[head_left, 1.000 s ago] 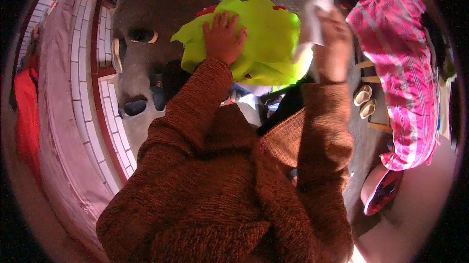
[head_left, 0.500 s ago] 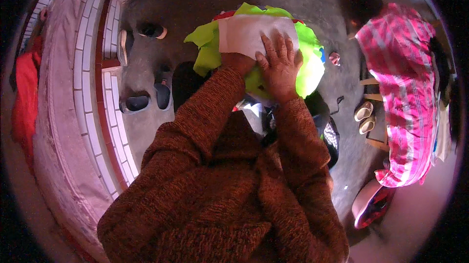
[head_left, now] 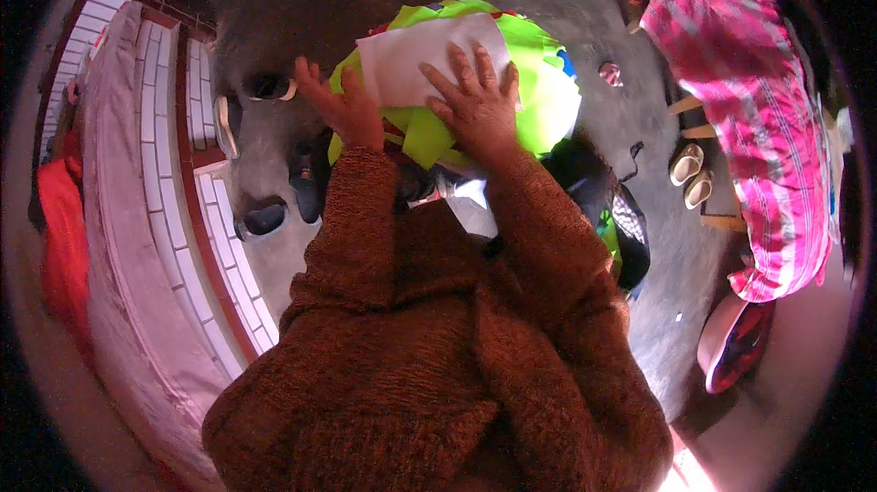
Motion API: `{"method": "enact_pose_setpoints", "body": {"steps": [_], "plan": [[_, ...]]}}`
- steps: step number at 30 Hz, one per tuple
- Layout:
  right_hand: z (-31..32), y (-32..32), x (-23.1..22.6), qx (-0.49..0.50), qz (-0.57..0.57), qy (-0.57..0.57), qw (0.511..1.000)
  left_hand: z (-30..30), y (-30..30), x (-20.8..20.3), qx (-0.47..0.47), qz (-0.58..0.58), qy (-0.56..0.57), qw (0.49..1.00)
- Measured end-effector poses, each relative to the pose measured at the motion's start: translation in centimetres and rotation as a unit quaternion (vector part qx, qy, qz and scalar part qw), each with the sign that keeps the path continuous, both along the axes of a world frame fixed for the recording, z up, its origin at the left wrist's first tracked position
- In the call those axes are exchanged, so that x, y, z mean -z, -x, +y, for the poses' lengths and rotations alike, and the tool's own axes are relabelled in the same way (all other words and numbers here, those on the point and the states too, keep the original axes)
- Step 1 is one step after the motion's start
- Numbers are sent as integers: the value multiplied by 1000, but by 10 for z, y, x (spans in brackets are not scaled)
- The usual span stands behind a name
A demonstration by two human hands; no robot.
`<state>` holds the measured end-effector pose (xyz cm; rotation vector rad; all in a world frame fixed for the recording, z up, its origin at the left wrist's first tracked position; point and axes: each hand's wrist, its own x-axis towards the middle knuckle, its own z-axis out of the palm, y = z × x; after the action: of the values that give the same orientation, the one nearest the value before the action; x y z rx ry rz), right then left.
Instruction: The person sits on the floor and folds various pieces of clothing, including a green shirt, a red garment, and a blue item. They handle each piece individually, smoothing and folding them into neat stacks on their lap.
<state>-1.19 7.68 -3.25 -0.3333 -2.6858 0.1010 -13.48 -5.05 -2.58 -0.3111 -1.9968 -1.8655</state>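
A white piece of cloth [head_left: 395, 58] lies spread on a pile of bright yellow-green fabric [head_left: 548, 90] in front of me. My right hand [head_left: 477, 104] rests on the white cloth's right part, palm down with its fingers spread. Beside the left edge of the pile is my left hand [head_left: 347, 108], raised with fingers apart and holding nothing. Bits of red and blue show around the pile's rim. What supports the fabric underneath is hidden.
On the left runs a white-tiled ledge [head_left: 157, 172] topped with pale cloth. Dark shoes [head_left: 265, 218] stand on the floor beside it. At right are a pink plaid cloth [head_left: 731, 63] over wooden legs, light slippers [head_left: 692, 175] and a pink basin [head_left: 722, 341].
My left hand has come off the white cloth and swung left, its fingers opening. The right hand stays on the cloth. The whole view has shifted somewhat.
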Motion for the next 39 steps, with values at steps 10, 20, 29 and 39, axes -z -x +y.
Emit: {"method": "enact_pose_setpoints", "body": {"steps": [10, 20, 29, 39], "plan": [[16, -44, 10, -86, 41, 70, 993, 72, 2, 34, 290, 313, 356, 831], [141, -348, 87, 374, 204, 547, 720, 78, -12, 28, 214, 319, 467, 796], [100, -431, 306, 399, -275, 325, 812, 80, -12, 23, 237, 319, 473, 786], [124, -401, 366, 576, -26, 520, 630, 85, -15, 20, 284, 314, 453, 784]]}}
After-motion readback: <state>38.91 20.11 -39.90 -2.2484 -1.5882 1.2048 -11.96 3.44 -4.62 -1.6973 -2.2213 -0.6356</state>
